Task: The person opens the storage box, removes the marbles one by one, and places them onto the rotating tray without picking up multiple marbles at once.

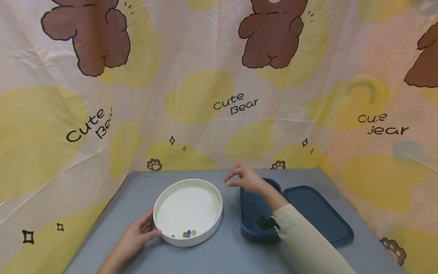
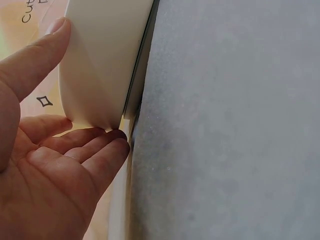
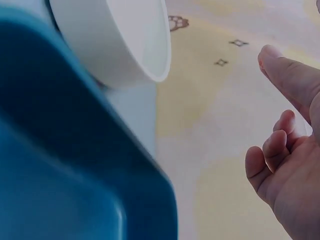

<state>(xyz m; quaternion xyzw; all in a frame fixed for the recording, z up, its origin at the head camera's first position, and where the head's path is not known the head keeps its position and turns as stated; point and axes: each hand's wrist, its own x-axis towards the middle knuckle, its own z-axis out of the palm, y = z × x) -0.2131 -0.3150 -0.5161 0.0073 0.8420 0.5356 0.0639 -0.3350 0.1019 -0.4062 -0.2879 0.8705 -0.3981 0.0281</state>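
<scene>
A round white tray (image 1: 186,205) with a low wall stands on the grey table, and several small glass marbles (image 1: 189,232) lie along its near edge. My left hand (image 1: 137,234) holds the tray's left side. In the left wrist view its thumb and fingertips touch the tray's outer wall (image 2: 100,65). My right hand (image 1: 248,179) is raised between the tray and a deep blue container (image 1: 243,224), pinching a small dark marble (image 1: 226,181) between thumb and index finger. In the right wrist view that marble is not visible, and the other fingers (image 3: 275,145) are bent.
Right of the container lies a flat dark-blue lid (image 1: 318,213). A black device (image 1: 267,223) at the right cuff and the forearm cover part of the container's inside. Fabric printed with bears (image 1: 191,99) hangs behind and at both sides of the table (image 1: 212,258).
</scene>
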